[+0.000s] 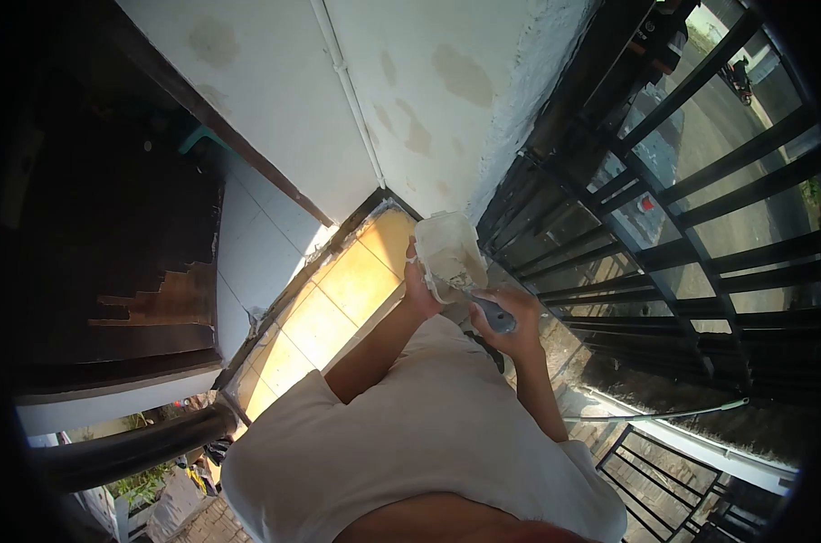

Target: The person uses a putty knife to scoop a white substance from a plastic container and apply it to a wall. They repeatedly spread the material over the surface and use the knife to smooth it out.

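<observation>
My left hand [419,282] grips the side of a whitish plastic tub [448,237], which is tilted so its inside faces me. Pale paste [455,267] coats the tub's bottom and walls. In my right hand [517,319] is a putty knife [496,315] with a grey handle. Its blade reaches into the tub and seems to touch the paste; the blade's tip is hard to make out. Ahead stands a white wall [428,100] with several beige-grey patches.
A white pipe [345,81] runs down the wall's corner. To the right is a black metal gate [664,244], with a road beyond. Yellow-lit floor tiles [315,317] and a dark doorway [112,208] lie left. A green pole [664,416] and a black metal rack [659,484] are lower right.
</observation>
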Tool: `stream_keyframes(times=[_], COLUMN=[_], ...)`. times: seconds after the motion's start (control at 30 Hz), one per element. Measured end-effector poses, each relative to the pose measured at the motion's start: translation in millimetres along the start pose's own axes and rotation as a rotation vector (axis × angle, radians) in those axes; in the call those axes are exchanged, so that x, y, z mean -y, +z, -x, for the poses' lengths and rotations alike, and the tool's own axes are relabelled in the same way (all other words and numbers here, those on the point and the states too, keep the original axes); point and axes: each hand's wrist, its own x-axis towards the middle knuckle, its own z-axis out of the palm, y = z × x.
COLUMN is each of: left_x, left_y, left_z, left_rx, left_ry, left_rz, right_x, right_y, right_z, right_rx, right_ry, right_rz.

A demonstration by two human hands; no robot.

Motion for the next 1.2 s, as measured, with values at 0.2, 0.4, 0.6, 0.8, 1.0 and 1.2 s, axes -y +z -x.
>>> stream_keyframes(times=[0.2,0.4,0.6,0.8,1.0,1.2], left_x=[-52.5,-102.7,-120.1,-126.3,-129.7,-131.5], left_y=[-6.4,-27.2,-55.6,-62.3,-62.2,-65.8], left_z=[-15.6,-13.7,-23.6,-29.3,-32.0,-30.9], left_rx=[0.221,0.248,0.208,0.127,0.132,0.162], left_ry=[-0.087,-0.047,-0.074,-0.073,-0.112,-0.140], left_rz=[0.139,0.115,0.092,0.069,0.092,0.129], right_x=[14.2,29.8,35.4,37.4,40.3,41.3], right_y=[19.0,42.2,88.9,107.1,117.0,126.8], right_z=[-34.4,-53.3,-41.9,-34.5,-38.1,-37.6], right_rx=[-0.150,-0.160,-0.239,-0.269,-0.182,-0.225], right_ry=[-0.010,0.039,0.046,0.041,0.128,0.155], right_rz=[-0.039,-0.082,0.021,0.087,0.134,0.126])
